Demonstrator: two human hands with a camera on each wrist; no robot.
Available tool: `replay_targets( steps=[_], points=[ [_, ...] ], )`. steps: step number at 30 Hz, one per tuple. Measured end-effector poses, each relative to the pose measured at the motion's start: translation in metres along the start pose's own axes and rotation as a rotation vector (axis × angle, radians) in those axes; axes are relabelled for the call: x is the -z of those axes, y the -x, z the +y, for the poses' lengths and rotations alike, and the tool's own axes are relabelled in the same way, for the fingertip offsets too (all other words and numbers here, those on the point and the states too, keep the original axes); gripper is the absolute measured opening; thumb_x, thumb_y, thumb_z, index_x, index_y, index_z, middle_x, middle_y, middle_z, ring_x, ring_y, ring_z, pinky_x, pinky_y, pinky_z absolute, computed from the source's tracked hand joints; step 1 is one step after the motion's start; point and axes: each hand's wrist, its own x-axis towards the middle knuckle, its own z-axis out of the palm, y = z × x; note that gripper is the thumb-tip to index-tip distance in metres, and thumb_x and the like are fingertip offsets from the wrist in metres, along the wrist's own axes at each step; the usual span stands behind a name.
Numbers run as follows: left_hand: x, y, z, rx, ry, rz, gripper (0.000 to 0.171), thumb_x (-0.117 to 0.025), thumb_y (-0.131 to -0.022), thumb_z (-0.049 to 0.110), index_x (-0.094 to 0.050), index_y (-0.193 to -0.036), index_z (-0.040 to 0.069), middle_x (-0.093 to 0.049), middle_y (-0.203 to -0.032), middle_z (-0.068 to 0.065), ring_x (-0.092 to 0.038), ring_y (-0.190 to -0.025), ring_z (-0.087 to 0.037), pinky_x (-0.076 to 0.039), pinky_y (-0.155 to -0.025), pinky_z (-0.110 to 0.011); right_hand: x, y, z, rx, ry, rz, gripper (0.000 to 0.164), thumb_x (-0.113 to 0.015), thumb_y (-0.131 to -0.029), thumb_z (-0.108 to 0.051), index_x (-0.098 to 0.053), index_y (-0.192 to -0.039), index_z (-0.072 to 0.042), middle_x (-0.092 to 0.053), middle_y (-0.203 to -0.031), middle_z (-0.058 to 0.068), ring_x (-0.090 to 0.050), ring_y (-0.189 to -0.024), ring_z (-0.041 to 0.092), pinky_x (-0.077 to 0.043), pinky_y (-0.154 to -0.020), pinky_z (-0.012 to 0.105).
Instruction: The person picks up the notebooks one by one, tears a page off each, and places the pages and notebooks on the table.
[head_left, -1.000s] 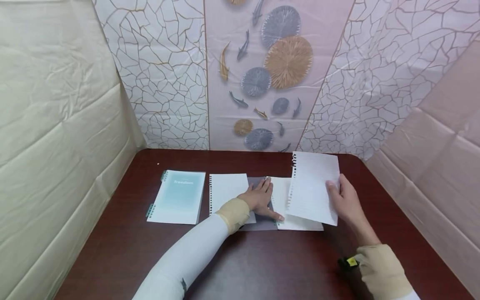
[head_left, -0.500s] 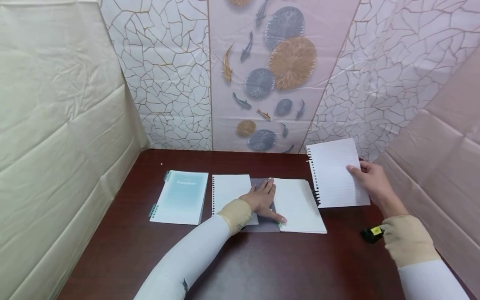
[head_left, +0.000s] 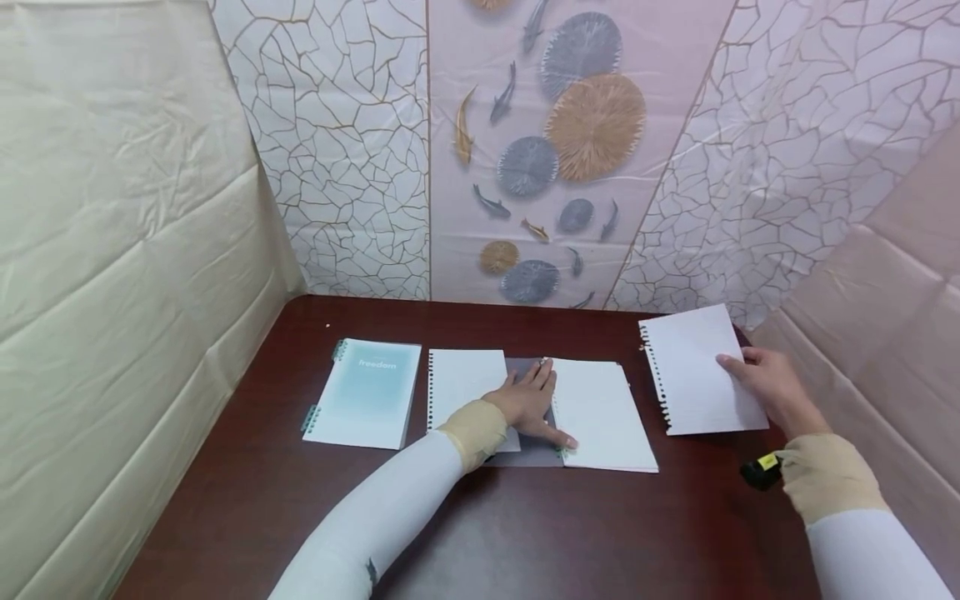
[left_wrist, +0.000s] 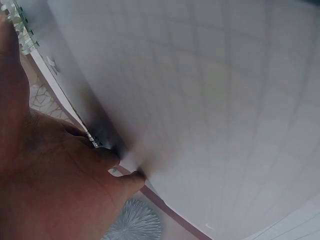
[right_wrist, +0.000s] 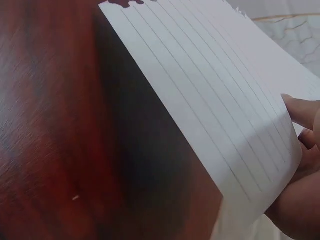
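A lined sheet of paper (head_left: 693, 367) with a ragged, torn-hole left edge is pinched at its right edge by my right hand (head_left: 776, 383), thumb on top. In the right wrist view the sheet (right_wrist: 200, 90) bends near the fingers and casts a shadow on the table. My left hand (head_left: 528, 404) lies spread across the middle of an open notebook, its thumb on the right-hand page block (head_left: 603, 417). Under the left wrist lies a loose-looking white page (head_left: 465, 375) with a punched left edge, partly over a grey cover (head_left: 517, 457).
To the left lies a second notebook (head_left: 367, 392) with a pale blue cover reading "freedom" and green ring bindings. The dark red table (head_left: 480, 533) ends at a patterned cloth backdrop (head_left: 352, 167), with beige cloth (head_left: 127, 292) along the sides.
My right hand has carried the sheet off the notebook's right page block to the right, then lowered it toward the table. My left hand stays pressed on the notebook.
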Motion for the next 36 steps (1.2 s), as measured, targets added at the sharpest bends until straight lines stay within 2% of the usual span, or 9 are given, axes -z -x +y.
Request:
replay_targets(
  steps=[4,8,12,15,18,22,26,30,36],
  points=[
    [-0.009,-0.016,-0.006,-0.007,-0.002,-0.004,0.140,-0.060,-0.077,0.095,0.004,-0.171,0.013,0.022,-0.175,-0.001,0.017,-0.161,-0.020,0.001,-0.130,-0.052,-0.007,-0.001,0.017,0.006,0.071,-0.033,0.077,-0.050,-0.112,-0.041,-0.037,-0.145,0.027,-0.044,-0.140,0.049,-0.055,-0.113,0.048,-0.052,-0.089,0.050],
    [-0.008,-0.014,-0.004,-0.004,0.001,-0.001,0.140,-0.061,-0.076,0.094,0.003,-0.171,0.012,0.022,-0.175,-0.002,0.016,-0.161,-0.021,0.000,-0.130,-0.054,-0.015,-0.002,0.029,0.005,0.107,-0.050,0.074,-0.050,-0.112,-0.036,-0.036,-0.143,0.030,-0.039,-0.142,0.052,-0.048,-0.124,0.058,-0.045,-0.101,0.066],
    [-0.004,-0.007,-0.001,-0.003,0.004,-0.004,0.140,-0.060,-0.077,0.094,0.003,-0.171,0.012,0.021,-0.176,-0.002,0.015,-0.162,-0.021,-0.001,-0.130,-0.052,-0.022,0.000,0.037,0.031,0.126,-0.067,0.067,-0.054,-0.111,-0.030,-0.043,-0.137,0.030,-0.049,-0.133,0.050,-0.055,-0.115,0.055,-0.050,-0.094,0.061],
    [-0.006,-0.009,-0.003,-0.009,0.010,-0.003,0.139,-0.060,-0.078,0.093,0.004,-0.171,0.011,0.022,-0.175,-0.003,0.016,-0.161,-0.021,0.000,-0.130,-0.052,-0.027,0.003,0.041,0.068,0.150,-0.063,0.057,-0.057,-0.109,-0.026,-0.053,-0.126,0.028,-0.059,-0.116,0.044,-0.060,-0.098,0.045,-0.053,-0.080,0.047],
    [-0.010,-0.014,-0.006,-0.009,0.005,0.001,0.140,-0.061,-0.078,0.093,0.004,-0.170,0.011,0.022,-0.175,-0.003,0.018,-0.161,-0.021,0.001,-0.130,-0.052,-0.030,0.005,0.043,0.076,0.188,-0.074,0.051,-0.058,-0.108,-0.026,-0.057,-0.120,0.024,-0.063,-0.110,0.039,-0.062,-0.092,0.042,-0.052,-0.075,0.044],
    [-0.013,-0.018,-0.008,-0.007,0.004,-0.003,0.140,-0.062,-0.077,0.093,0.005,-0.170,0.012,0.023,-0.174,-0.003,0.018,-0.160,-0.021,0.002,-0.130,-0.052,-0.032,0.009,0.044,0.060,0.245,-0.088,0.055,-0.057,-0.107,-0.027,-0.054,-0.124,0.025,-0.060,-0.115,0.044,-0.062,-0.095,0.048,-0.053,-0.080,0.055],
    [-0.011,-0.015,-0.006,-0.006,0.009,0.000,0.140,-0.061,-0.078,0.093,0.004,-0.171,0.012,0.022,-0.175,-0.003,0.017,-0.161,-0.021,0.001,-0.130,-0.052,-0.032,0.010,0.044,0.006,0.293,-0.087,0.062,-0.058,-0.106,-0.026,-0.046,-0.132,0.029,-0.050,-0.127,0.051,-0.057,-0.108,0.057,-0.049,-0.093,0.066],
    [-0.007,-0.011,-0.005,-0.004,0.018,-0.008,0.139,-0.059,-0.078,0.094,0.004,-0.171,0.012,0.023,-0.175,-0.003,0.017,-0.161,-0.020,0.001,-0.130,-0.053,-0.032,0.009,0.042,-0.015,0.328,-0.089,0.061,-0.060,-0.105,-0.027,-0.048,-0.131,0.027,-0.052,-0.126,0.050,-0.057,-0.108,0.057,-0.049,-0.093,0.066],
    [-0.005,-0.008,-0.002,0.003,0.000,-0.010,0.139,-0.059,-0.078,0.094,0.004,-0.171,0.012,0.022,-0.176,-0.003,0.016,-0.161,-0.020,-0.001,-0.130,-0.053,-0.027,0.012,0.032,-0.022,0.378,-0.083,0.055,-0.064,-0.100,-0.029,-0.056,-0.114,0.023,-0.061,-0.106,0.041,-0.061,-0.091,0.049,-0.052,-0.079,0.059]
  ],
)
